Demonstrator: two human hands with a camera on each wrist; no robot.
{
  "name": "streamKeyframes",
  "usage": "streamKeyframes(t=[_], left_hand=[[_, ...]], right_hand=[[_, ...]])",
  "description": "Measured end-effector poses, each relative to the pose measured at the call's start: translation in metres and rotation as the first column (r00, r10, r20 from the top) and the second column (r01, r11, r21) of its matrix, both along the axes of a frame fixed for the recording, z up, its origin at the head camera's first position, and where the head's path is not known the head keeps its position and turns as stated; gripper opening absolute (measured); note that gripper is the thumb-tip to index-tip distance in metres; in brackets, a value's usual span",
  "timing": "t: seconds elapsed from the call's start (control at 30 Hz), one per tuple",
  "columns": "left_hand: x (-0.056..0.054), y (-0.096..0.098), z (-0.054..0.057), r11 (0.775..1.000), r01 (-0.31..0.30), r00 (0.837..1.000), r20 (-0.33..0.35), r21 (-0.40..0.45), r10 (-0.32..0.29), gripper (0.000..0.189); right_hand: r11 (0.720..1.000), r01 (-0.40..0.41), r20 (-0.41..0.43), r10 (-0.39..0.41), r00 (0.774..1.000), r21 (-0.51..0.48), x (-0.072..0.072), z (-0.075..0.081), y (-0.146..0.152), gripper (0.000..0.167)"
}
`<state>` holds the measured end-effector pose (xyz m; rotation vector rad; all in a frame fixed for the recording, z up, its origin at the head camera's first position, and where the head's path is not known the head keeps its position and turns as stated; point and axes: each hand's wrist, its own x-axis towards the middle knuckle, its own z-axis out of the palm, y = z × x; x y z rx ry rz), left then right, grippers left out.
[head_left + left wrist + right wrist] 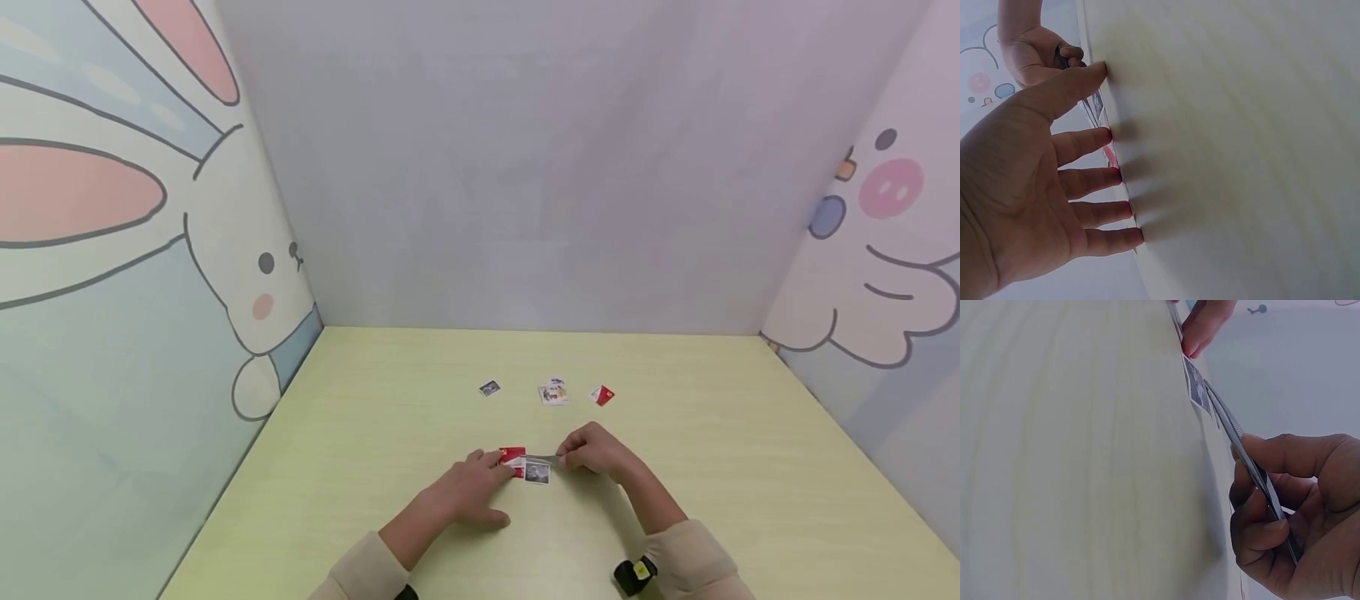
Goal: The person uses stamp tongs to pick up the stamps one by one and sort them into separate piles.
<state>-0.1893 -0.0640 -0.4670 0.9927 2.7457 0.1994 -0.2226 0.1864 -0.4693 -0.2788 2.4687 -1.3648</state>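
In the head view my left hand (468,490) lies with fingers spread over the table, its fingertips on a red and white paper piece (513,452). The left wrist view shows those fingers nearly straight, tips down at the surface. My right hand (596,450) holds a pair of metal tweezers (1235,428) between thumb and curled fingers, pointing toward the left hand. The tweezers' tips are right at a small grey picture piece (1196,387), which lies against the right side of the red piece. Part of the red piece is hidden under the left fingers.
Farther back on the pale table (390,392) lie more small paper pieces: a dark picture piece (489,388) to the left, overlapping light ones (553,393) in the middle, and a red and white one (603,395) to the right. Walls with cartoon animals enclose the table.
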Motion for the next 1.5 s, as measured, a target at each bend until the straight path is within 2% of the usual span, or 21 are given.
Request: streamKeyframes(t=[0.2, 0.43, 0.8, 0.97, 1.2, 1.5], left_hand=[[-0.0005, -0.0010, -0.0001, 1.000, 0.013, 1.000, -0.010, -0.003, -0.014, 0.062], [0.0007, -0.0031, -0.0012, 0.999, 0.011, 1.000, 0.010, 0.036, -0.011, 0.058], [0.0001, -0.0041, -0.0016, 0.998, 0.058, 0.994, -0.093, 0.012, -0.057, 0.056], [0.0012, -0.0048, 0.0004, 0.997, 0.072, 0.992, -0.104, 0.021, -0.070, 0.052], [0.0055, -0.0035, 0.0035, 0.996, 0.078, 0.994, -0.080, 0.049, -0.074, 0.053], [0.0062, -0.0010, 0.0064, 0.993, 0.112, 0.988, -0.111, 0.039, -0.107, 0.051]], right_hand=[[1.000, 0.017, 0.007, -0.017, 1.000, -0.002, -0.0003, -0.0003, -0.0013, 0.007], [0.998, 0.059, 0.002, -0.058, 0.998, -0.005, -0.0006, 0.0000, -0.0024, 0.008], [0.989, 0.145, -0.012, -0.145, 0.989, -0.023, -0.0031, -0.0015, -0.0060, 0.011], [0.983, 0.176, -0.002, -0.177, 0.984, -0.046, -0.0050, 0.0002, -0.0058, 0.011], [0.973, 0.204, 0.020, -0.203, 0.979, -0.105, -0.0060, 0.0032, -0.0025, 0.010], [0.971, 0.214, 0.025, -0.213, 0.977, -0.108, -0.0077, 0.0023, -0.0002, 0.010]])
